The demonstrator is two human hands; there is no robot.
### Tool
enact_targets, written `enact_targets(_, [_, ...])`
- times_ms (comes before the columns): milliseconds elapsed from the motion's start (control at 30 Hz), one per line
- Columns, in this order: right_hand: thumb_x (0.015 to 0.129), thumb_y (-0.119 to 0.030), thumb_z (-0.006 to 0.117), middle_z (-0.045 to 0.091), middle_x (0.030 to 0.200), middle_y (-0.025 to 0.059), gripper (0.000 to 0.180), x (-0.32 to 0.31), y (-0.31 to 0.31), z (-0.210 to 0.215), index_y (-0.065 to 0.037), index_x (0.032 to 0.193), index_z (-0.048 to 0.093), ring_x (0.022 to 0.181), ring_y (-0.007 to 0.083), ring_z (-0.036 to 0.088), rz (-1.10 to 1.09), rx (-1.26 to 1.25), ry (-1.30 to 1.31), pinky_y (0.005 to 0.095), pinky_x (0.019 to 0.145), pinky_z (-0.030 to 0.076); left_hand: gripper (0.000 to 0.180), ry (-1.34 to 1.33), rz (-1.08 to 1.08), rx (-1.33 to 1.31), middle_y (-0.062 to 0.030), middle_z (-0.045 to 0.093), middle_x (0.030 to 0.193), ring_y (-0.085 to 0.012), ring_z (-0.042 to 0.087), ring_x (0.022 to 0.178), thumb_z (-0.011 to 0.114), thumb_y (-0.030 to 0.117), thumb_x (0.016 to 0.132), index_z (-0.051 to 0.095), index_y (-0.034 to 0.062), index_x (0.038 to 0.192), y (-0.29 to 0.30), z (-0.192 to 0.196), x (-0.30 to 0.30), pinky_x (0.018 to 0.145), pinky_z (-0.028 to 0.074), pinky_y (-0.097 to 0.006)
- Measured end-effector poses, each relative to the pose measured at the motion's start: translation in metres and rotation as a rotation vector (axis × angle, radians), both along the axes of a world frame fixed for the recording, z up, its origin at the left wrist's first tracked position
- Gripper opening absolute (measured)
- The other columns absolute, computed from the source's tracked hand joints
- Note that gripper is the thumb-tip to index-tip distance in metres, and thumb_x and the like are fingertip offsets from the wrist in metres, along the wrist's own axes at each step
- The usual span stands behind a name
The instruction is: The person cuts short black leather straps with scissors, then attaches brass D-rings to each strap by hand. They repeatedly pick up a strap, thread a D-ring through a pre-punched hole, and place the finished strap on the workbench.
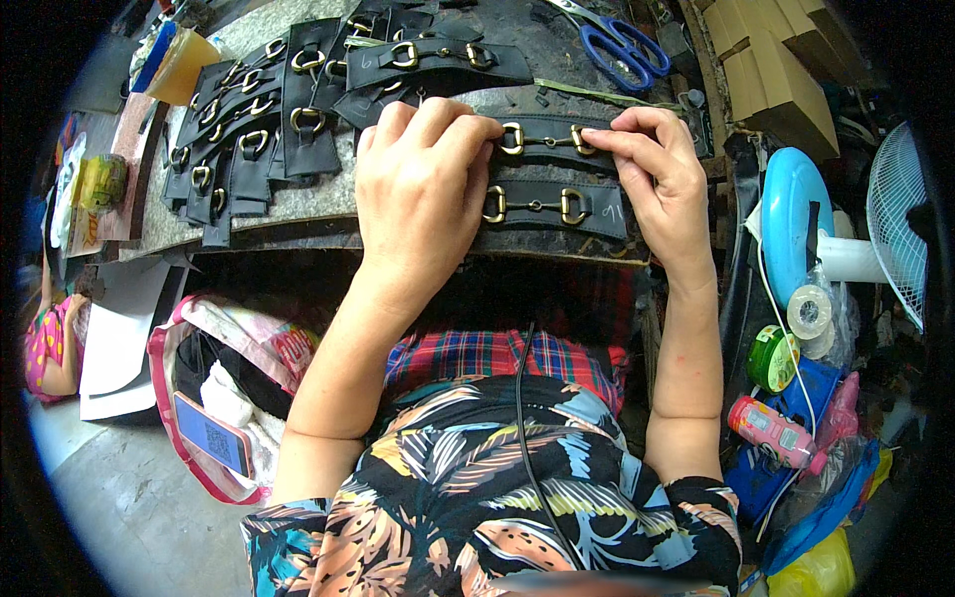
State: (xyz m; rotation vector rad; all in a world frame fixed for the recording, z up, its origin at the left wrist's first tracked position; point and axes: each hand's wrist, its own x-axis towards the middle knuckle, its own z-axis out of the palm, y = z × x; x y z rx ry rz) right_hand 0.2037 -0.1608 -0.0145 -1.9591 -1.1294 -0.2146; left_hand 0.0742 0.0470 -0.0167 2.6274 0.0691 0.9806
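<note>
Two hands, left hand (423, 179) and right hand (657, 164), are pinching the upper black strap (547, 134) on the desk (298, 204); many finished straps (259, 129) are lying nearby, another strap (542, 207) waiting below.

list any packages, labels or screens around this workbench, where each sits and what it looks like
Phone: lower left, lying in an open bag, flat rectangle, lit blue screen with a white square.
Cardboard boxes: upper right beside the bench, plain brown, stacked.
Small bottle: lower right, on its side, pink with a pale label.
Printed tin: far left, round, yellow-green.
Left hand and right hand press a black strap with brass buckles.
</note>
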Motion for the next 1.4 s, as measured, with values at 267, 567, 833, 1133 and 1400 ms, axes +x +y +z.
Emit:
enact_targets(267, [0.089, -0.003, 0.072, 0.064, 0.112, 0.0066, 0.024, 0.002, -0.002, -0.003, -0.005, 0.111, 0.080, 0.109, 0.0202, 0.060, 0.007, -0.032, 0.035, 0.0333, 0.098, 0.047, 0.022, -0.030, -0.005, -0.043, -0.0044, 0.066, 0.097, -0.0291, 0.060, 0.090, 0.071, 0.001, 0.080, 0.071, 0.0104, 0.099, 0.003, -0.004, 0.000, 0.078, 0.046, -0.042])
enact_targets(567, [0.091, -0.005, 0.073, 0.065, 0.113, 0.0062, 0.022, 0.003, -0.004, -0.011, -0.005, 0.111, 0.080, 0.111, 0.0201, 0.061, -0.002, -0.002, -0.001, 0.0334, 0.099, 0.047, 0.025, -0.066, -0.032, -0.067, -0.0071, 0.066, 0.097, -0.0307, 0.061, 0.091, 0.070, -0.002, 0.078, 0.070, 0.0093, 0.100, 0.006, -0.007, 0.000, 0.078, 0.047, -0.043])
enact_targets(833, [0.092, -0.007, 0.073, 0.065, 0.113, 0.0056, 0.021, 0.003, -0.003, -0.015, -0.007, 0.112, 0.080, 0.112, 0.0197, 0.061, -0.010, 0.011, -0.012, 0.0335, 0.100, 0.047, 0.015, -0.096, -0.031, -0.056, -0.0056, 0.065, 0.096, -0.0288, 0.061, 0.091, 0.076, 0.009, 0.082, 0.072, 0.0106, 0.097, 0.005, -0.009, 0.000, 0.078, 0.047, -0.042])
enact_targets(1133, [0.093, -0.007, 0.072, 0.065, 0.113, 0.0056, 0.021, 0.003, -0.003, -0.015, -0.007, 0.112, 0.080, 0.112, 0.0198, 0.060, -0.016, 0.010, -0.017, 0.0335, 0.100, 0.047, 0.018, -0.079, -0.018, -0.032, -0.0055, 0.065, 0.097, -0.0283, 0.060, 0.092, 0.080, 0.015, 0.082, 0.072, 0.0107, 0.096, 0.004, -0.008, 0.000, 0.079, 0.047, -0.042])
enact_targets(1400, [0.092, -0.006, 0.072, 0.065, 0.114, 0.0065, 0.021, 0.001, -0.003, -0.014, -0.006, 0.111, 0.080, 0.112, 0.0207, 0.061, -0.027, 0.012, -0.001, 0.0338, 0.100, 0.047, 0.021, -0.031, 0.004, -0.025, -0.0071, 0.069, 0.100, -0.0300, 0.063, 0.093, 0.080, 0.011, 0.082, 0.074, 0.0104, 0.101, 0.001, -0.004, -0.003, 0.082, 0.051, -0.041])
